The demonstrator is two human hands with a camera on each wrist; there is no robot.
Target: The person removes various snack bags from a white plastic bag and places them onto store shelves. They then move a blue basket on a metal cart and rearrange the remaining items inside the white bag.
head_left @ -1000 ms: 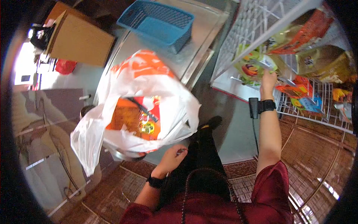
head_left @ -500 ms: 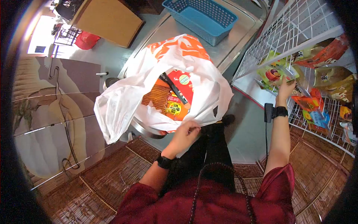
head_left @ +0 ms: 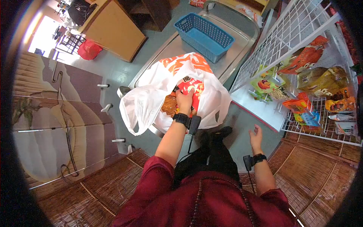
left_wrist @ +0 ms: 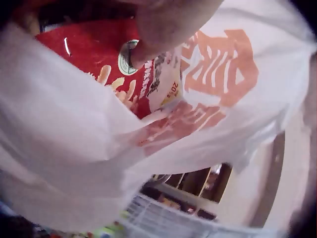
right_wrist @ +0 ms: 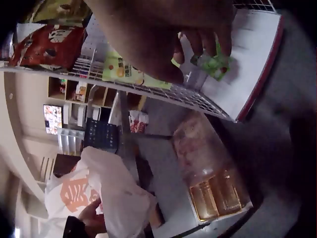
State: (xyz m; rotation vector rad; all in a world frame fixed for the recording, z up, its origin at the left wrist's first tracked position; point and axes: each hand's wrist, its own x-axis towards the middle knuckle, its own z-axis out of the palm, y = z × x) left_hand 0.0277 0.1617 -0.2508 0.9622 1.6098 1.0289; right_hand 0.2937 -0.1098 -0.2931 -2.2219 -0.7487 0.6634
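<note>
I read the white carrier bag with orange print (head_left: 137,108) as thin, crinkled plastic with a soft sheen; the red snack packet (left_wrist: 84,47) inside shows glossy film. On my feed, the blue rectangular basket (head_left: 223,51) looks like perforated plastic, the silver table (head_left: 240,45) smooth, shiny metal, the white wire rack (head_left: 328,25) coated metal. I see rough, woven brown matting (head_left: 109,178) and a satiny maroon cloth shirt (head_left: 215,204).
</note>
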